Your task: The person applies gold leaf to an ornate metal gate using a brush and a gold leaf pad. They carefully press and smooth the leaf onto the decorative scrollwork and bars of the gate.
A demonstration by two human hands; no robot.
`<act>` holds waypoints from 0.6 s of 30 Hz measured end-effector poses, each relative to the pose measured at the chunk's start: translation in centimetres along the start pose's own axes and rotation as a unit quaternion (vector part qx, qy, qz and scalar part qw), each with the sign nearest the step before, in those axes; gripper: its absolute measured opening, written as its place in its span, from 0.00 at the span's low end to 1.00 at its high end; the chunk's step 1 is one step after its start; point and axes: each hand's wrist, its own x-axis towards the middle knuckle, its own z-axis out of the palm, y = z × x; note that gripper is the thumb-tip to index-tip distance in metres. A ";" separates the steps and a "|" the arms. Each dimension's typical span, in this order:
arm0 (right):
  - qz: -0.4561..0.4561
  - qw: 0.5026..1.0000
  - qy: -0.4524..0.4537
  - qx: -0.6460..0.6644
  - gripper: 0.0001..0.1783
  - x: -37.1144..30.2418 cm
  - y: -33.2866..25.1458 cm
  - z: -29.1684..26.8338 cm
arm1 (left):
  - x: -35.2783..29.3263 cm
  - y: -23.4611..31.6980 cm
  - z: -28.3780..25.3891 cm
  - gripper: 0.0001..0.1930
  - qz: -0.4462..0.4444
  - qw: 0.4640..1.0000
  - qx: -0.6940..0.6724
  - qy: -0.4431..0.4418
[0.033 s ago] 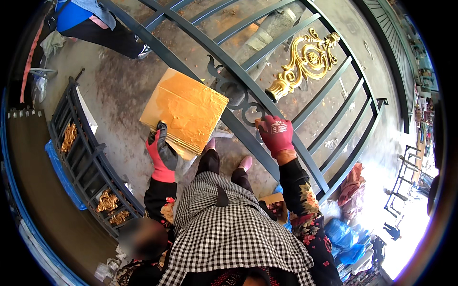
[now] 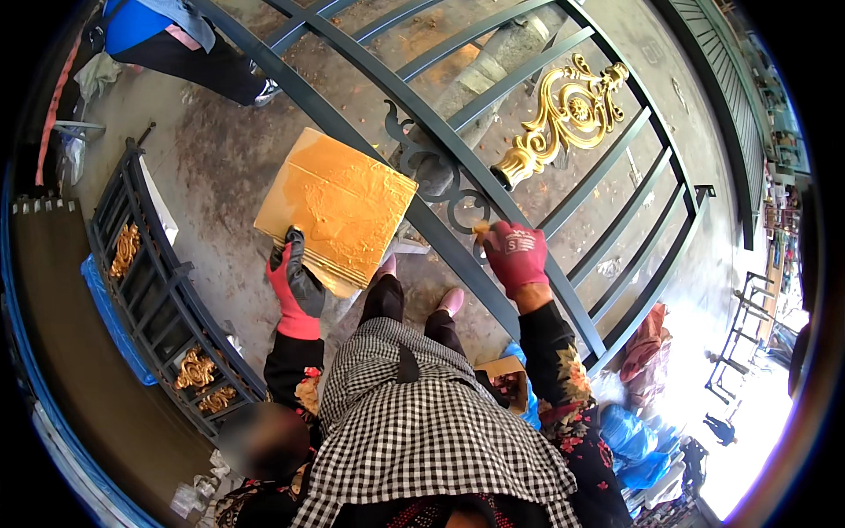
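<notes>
My left hand (image 2: 297, 283), in a red and black glove, grips the near edge of a stack of flat cardboard (image 2: 339, 202) smeared with wet-looking gold paint. My right hand (image 2: 518, 255), in a red glove, is closed at the dark grey metal gate (image 2: 440, 233), between two of its long bars. A small gold-stained piece (image 2: 481, 228) pokes out from its fingertips; its kind is hard to make out. Just beyond those fingers are dark scrolls and rings (image 2: 469, 209) fixed between the bars. Farther up the gate sits a shiny gold scroll ornament (image 2: 563, 123).
At the left stands another dark railing (image 2: 158, 290) with gold ornaments. A person in dark trousers (image 2: 189, 66) is at the far left. An open cardboard box (image 2: 506, 383) lies near my legs, with blue plastic bags (image 2: 629, 440) to the right.
The cardboard in my left hand has shifted slightly left and down. My right hand has turned a little at the bars, still closed.
</notes>
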 end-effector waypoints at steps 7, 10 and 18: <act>-0.069 0.995 0.072 0.021 0.10 0.7 -0.2 -0.1 | -1.0 -0.5 -2.0 0.14 0.053 0.994 0.096 -0.011; -0.057 0.998 0.015 0.004 0.10 0.1 -0.1 0.1 | -1.1 0.3 -1.7 0.14 0.001 1.000 0.015 0.015; -0.145 0.984 0.087 0.048 0.10 1.6 -0.6 -0.6 | -1.4 0.4 -1.0 0.14 -0.009 1.000 -0.018 0.023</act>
